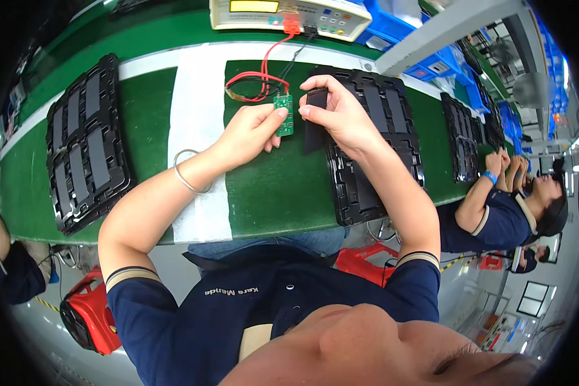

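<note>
Nearest the wearer, both forearms rise from the lower edge over the green desk (270,193); a thin bangle (188,172) sits on the left wrist. Left hand (248,132) is curled, thumb and forefinger pinching a small green circuit board (284,114) by its lower left edge; board stands w/ long axis roughly upright in the view, i.e. running away from the wearer. Right hand (338,112) is closed in a pinch on a flat dark strip (315,125), fingers at its top end, strip hanging toward the wearer w/ long axis approx parallel to the board. Key relation: strip lies immediately right of the board, thumbs nearly meeting between them; whether strip edge actually touches board cannot be told. Right hand is the nearer to the strip, left to the board. Under and right of the right hand, a black moulded tray (373,167) w/ slots, some holding similar dark strips. Well apart to the left, a second black tray (87,145), also loaded. Beyond the board, red and black leads (264,74) run from its top edge to a beige test instrument (289,16) at the far edge. Far right, another person's hands at a further tray (466,138).
</note>
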The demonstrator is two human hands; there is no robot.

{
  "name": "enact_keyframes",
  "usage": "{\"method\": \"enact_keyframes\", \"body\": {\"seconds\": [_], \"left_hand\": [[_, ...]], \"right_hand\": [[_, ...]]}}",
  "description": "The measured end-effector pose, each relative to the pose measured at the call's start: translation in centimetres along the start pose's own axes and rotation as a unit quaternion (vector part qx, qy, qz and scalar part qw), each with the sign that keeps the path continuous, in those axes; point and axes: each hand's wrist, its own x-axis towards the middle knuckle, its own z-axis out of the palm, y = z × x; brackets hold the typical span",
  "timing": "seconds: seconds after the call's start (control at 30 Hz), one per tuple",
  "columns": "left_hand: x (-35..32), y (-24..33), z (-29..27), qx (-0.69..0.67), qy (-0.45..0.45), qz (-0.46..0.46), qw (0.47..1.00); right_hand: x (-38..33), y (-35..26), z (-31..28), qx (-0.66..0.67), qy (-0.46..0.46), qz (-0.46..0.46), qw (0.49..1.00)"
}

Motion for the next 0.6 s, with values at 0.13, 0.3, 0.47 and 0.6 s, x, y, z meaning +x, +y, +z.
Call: {"method": "enact_keyframes", "body": {"seconds": [0.13, 0.3, 0.47, 0.6], "left_hand": [[0.0, 0.0, -0.1, -0.017, 0.0, -0.004, 1.0], [0.0, 0.2, 0.1, -0.015, -0.005, -0.001, 1.0], [0.0, -0.2, 0.0, -0.006, -0.011, -0.009, 1.0], [0.1, -0.2, 0.0, -0.041, -0.01, 0.003, 0.999]], "right_hand": [[0.0, 1.3, 0.6, 0.006, 0.003, 0.004, 1.0], [0.1, 1.7, 0.6, -0.028, 0.005, -0.007, 1.0], [0.2, 1.2, 1.0, -0.055, 0.004, -0.011, 0.998], [0.2, 1.4, 0.8, -0.061, 0.008, -0.012, 0.998]]}}
